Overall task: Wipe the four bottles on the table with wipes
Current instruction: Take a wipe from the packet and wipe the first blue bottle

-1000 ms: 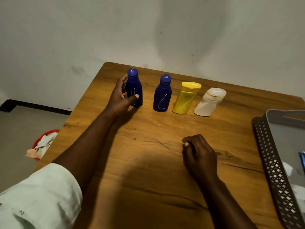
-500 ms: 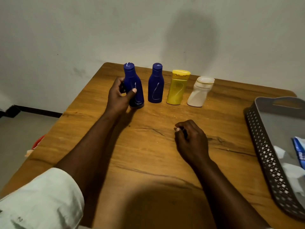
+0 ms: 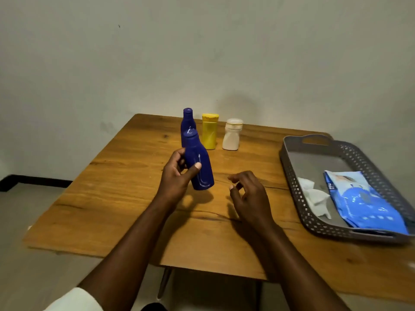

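Blue bottle (image 3: 198,162) gripped in left hand (image 3: 177,178), right hand (image 3: 249,194) empty just beside

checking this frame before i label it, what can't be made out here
Head view only:
- Rear blue bottle: lower body hidden behind the held blue bottle.
- Left hand: fingers behind that bottle are hidden.
- Wipes pack: print blurred, unreadable.
- Grey tray: right side cut by the frame edge.
- Loose white wipe: partly under the pack.
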